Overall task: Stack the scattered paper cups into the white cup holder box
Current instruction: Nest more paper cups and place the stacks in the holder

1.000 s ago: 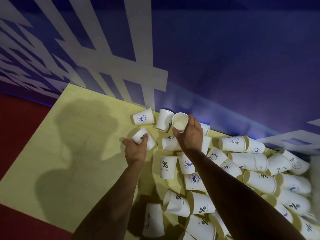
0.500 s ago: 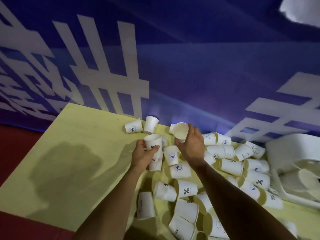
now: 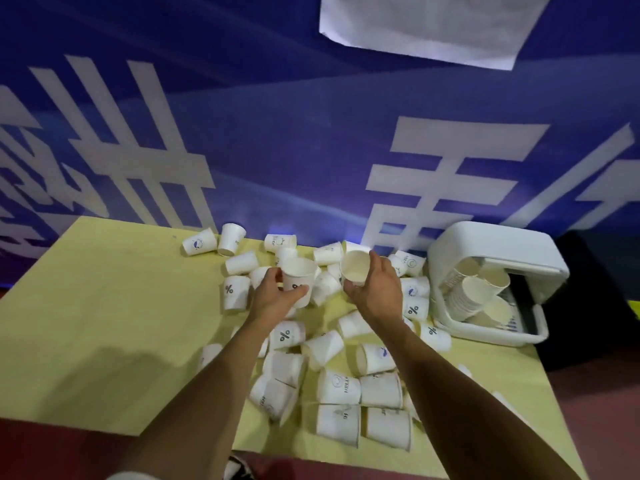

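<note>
Cups in hand: two paper cups are being held above the pile, a "%" cup (image 3: 298, 280) on the left and a plain-looking cup (image 3: 355, 268) on the right, mouths tipping toward the camera.
Left hand: left hand (image 3: 277, 301) is gripping the "%" cup, thumb and fingers curling round its wall.
Right hand: right hand (image 3: 375, 292) is pinching the plain-looking cup near its base.
Holder box: white cup holder box (image 3: 498, 244) is sitting at the table's far right corner, apart from both hands, with nested stacks (image 3: 472, 292) lying inside.
Progress: probably partway; scattered cups (image 3: 339, 389) are covering much of the yellow table (image 3: 104, 323), so many are waiting to be stacked.
Hidden: forearms are covering several cups; stack counts are blurring together; the box's inner layout is proving hard to read.
</note>
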Motion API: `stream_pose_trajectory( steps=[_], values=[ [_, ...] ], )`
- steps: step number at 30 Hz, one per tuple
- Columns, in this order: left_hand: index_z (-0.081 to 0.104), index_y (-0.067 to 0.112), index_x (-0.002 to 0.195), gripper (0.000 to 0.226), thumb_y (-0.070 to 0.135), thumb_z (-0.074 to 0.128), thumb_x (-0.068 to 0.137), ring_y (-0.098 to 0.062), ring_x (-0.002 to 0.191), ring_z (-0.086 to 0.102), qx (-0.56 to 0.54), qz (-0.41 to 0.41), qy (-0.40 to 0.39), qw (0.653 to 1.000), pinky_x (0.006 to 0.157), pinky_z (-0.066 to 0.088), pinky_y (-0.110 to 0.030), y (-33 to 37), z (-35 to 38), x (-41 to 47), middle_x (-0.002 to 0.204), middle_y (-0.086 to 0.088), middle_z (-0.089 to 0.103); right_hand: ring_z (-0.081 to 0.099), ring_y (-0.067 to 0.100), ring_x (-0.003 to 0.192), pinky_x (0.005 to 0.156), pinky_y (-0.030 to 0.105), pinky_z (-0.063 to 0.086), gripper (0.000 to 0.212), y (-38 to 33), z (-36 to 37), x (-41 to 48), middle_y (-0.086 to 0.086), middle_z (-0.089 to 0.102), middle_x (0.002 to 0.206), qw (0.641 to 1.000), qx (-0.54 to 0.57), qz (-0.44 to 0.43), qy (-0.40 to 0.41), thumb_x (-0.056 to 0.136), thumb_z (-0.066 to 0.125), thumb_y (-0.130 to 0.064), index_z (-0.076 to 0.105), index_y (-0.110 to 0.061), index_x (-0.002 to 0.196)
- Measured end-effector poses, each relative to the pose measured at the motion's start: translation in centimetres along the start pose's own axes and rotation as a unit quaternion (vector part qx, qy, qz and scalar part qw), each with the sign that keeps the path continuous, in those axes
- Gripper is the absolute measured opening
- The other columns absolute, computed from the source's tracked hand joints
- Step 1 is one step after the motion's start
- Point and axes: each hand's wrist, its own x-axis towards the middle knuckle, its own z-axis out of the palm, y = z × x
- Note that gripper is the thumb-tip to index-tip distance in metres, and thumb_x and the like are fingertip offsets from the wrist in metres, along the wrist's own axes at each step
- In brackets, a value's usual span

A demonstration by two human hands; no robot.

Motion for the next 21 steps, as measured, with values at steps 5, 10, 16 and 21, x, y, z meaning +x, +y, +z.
stream_pose_trajectory(
  steps=[5, 10, 16, 21],
  values=[
    [0.051, 0.023, 0.127, 0.064, 0.035, 0.085, 0.073, -0.021, 0.108, 0.063, -0.011, 0.008, -0.020, 1.000, 0.095, 0.053, -0.047, 0.9, 5.9, -4.7, 0.121, 0.002, 0.063, 0.054, 0.032, 0.118, 0.097, 0.043, 0.046, 0.073, 5.8, -4.0, -1.9, 0.013, 0.056, 0.131, 1.000, -0.004, -0.004, -0.017, 0.081, 0.074, -0.041, 0.045, -0.011, 0.140],
    [0.051, 0.025, 0.126, 0.063, 0.035, 0.085, 0.074, -0.019, 0.104, 0.064, 0.005, 0.022, -0.043, 0.999, 0.093, 0.054, -0.045, 2.1, 9.3, -5.9, 0.122, 0.002, 0.062, 0.055, 0.032, 0.116, 0.095, 0.042, 0.047, 0.072, 9.5, -6.6, -2.5, 0.013, 0.057, 0.130, 1.000, -0.011, 0.009, -0.005, 0.081, 0.074, -0.040, 0.045, -0.012, 0.141],
    [0.051, 0.024, 0.129, 0.064, 0.033, 0.085, 0.075, -0.014, 0.103, 0.060, 0.033, 0.051, -0.109, 0.992, 0.084, 0.047, -0.028, 4.0, 14.4, -5.2, 0.119, 0.009, 0.059, 0.056, 0.031, 0.116, 0.096, 0.042, 0.049, 0.075, 14.1, -9.0, -2.9, 0.011, 0.057, 0.129, 0.997, -0.015, 0.074, 0.020, 0.079, 0.076, -0.039, 0.043, -0.014, 0.142],
    [0.049, 0.025, 0.132, 0.066, 0.034, 0.084, 0.076, -0.015, 0.107, 0.058, 0.057, 0.050, -0.171, 0.982, 0.087, 0.048, -0.030, 4.2, 18.5, -5.6, 0.122, 0.007, 0.059, 0.056, 0.033, 0.112, 0.094, 0.044, 0.049, 0.075, 18.2, -10.7, -3.8, 0.012, 0.058, 0.126, 0.991, -0.021, 0.120, 0.049, 0.078, 0.076, -0.034, 0.044, -0.011, 0.142]
  ],
)
